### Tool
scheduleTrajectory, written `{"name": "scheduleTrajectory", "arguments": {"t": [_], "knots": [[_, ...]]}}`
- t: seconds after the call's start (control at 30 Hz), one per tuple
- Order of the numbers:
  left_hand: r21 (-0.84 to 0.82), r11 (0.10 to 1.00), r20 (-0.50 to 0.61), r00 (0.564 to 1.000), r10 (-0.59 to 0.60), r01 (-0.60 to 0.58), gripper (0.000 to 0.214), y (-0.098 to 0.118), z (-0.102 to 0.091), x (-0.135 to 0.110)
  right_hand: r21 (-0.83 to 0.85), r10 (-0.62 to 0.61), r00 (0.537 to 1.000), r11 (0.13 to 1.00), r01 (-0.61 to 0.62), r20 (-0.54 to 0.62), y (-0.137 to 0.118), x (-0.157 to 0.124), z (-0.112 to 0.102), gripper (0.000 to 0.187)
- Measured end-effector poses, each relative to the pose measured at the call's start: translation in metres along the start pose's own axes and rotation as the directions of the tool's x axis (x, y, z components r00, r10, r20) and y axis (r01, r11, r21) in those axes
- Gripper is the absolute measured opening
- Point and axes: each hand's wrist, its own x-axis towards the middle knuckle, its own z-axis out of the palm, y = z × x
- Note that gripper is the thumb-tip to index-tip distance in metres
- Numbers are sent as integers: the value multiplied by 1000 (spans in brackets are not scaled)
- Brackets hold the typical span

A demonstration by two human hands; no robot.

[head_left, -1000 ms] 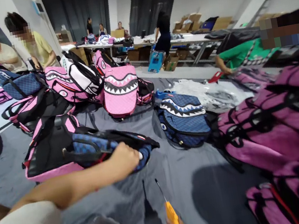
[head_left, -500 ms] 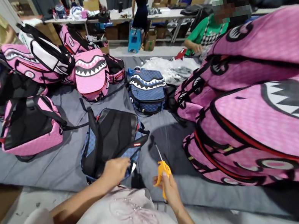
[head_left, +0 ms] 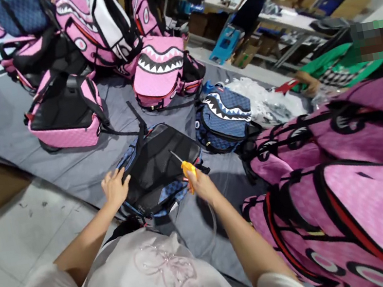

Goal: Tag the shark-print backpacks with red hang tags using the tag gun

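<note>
A blue checked backpack (head_left: 165,160) lies on the grey cloth in front of me, its black padded back facing up. My left hand (head_left: 115,186) rests at its left edge, fingers spread, gripping nothing. In my right hand (head_left: 202,186) is a yellow air blow gun (head_left: 188,168), held by its handle over the right part of the backpack. Its thin metal nozzle points up and left across the black panel. A pale hose hangs below the right hand.
Pink backpacks with shark mouths (head_left: 369,186) are heaped at the right. More pink ones (head_left: 160,72) stand at the back left. A blue backpack (head_left: 224,117) and clear plastic bags (head_left: 265,100) lie beyond. A person in green (head_left: 337,66) is at the far right.
My left hand has moved left to the backpack's edge and opened out. My right hand has brought the air blow gun from beside the backpack to over it. The view has turned and tilted.
</note>
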Motion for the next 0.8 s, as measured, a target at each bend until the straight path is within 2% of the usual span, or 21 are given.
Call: {"name": "scheduleTrajectory", "arguments": {"t": [0.07, 0.1, 0.13, 0.17, 0.2, 0.23, 0.27, 0.3, 0.33, 0.37, 0.4, 0.43, 0.47, 0.5, 0.53, 0.57, 0.6, 0.67, 0.73, 0.77, 0.8], "knots": [[-152, 987, 17, 999, -43, 45, 51, -10, -7, 0, -76, 55, 998, 996, -56, -14, -17, 38, -6, 45], [-280, 958, 72, 996, -48, 67, 50, -14, -8, 2, -116, 83, 996, 990, -85, -27, -26, 53, -6, 45], [-437, 893, 157, 987, -40, 106, 49, -18, -7, 5, -164, 104, 994, 980, -110, -44, -35, 64, -2, 44], [-595, 784, 258, 966, -24, 178, 50, -22, -5, 9, -218, 113, 992, 968, -122, -54, -44, 68, 4, 43], [-722, 632, 359, 933, -3, 279, 51, -26, -1, 13, -267, 104, 994, 957, -111, -43, -51, 66, 12, 41], [-796, 462, 447, 894, 15, 391, 52, -29, 2, 18, -306, 81, 997, 949, -74, 10, -57, 59, 21, 39], [-817, 302, 521, 853, 20, 491, 52, -33, 5, 23, -322, 56, 991, 947, -16, 118, -61, 47, 29, 38], [-799, 180, 583, 812, 3, 573, 51, -36, 8, 28, -303, 40, 964, 952, 43, 263, -65, 34, 36, 38], [-765, 101, 637, 771, -30, 636, 50, -39, 9, 33, -254, 34, 907, 964, 81, 420, -68, 21, 40, 40], [-725, 63, 683, 728, -63, 686, 51, -41, 10, 38, -203, 31, 846, 975, 91, 531, -71, 11, 42, 44], [-686, 55, 721, 687, -91, 726, 52, -42, 11, 43, -169, 29, 813, 982, 86, 581, -74, 6, 42, 48], [-652, 67, 748, 655, -109, 756, 53, -43, 11, 48, -157, 28, 824, 985, 75, 566, -79, 5, 40, 51], [-628, 90, 764, 635, -118, 773, 53, -43, 10, 52, -158, 29, 868, 986, 58, 495, -85, 10, 38, 53], [-619, 122, 766, 631, -124, 776, 53, -42, 10, 54, -170, 33, 919, 985, 37, 393, -90, 17, 36, 54], [-624, 172, 752, 646, -131, 762, 52, -40, 9, 55, -187, 40, 954, 982, 17, 296, -96, 24, 34, 54], [-637, 263, 716, 683, -145, 724, 51, -36, 8, 55, -206, 46, 970, 978, 4, 238, -100, 31, 33, 53], [-641, 381, 666, 730, -156, 666, 50, -32, 8, 52, -231, 43, 972, 973, 12, 231, -104, 35, 32, 51], [-601, 615, 553, 821, -141, 511, 47, -21, 8, 41, -286, -2, 942, 953, 104, 335, -108, 32, 30, 46], [-451, 844, 406, 909, -96, 290, 47, -8, 11, 26, -303, -60, 893, 929, 214, 446, -109, 21, 25, 43], [-333, 927, 332, 942, -53, 170, 49, -2, 13, 18, -318, -70, 897, 921, 226, 437, -107, 16, 19, 44], [-199, 979, 270, 963, 6, 50, 53, 4, 16, 10, -353, -61, 923, 913, 206, 379, -105, 11, 12, 45]]}}
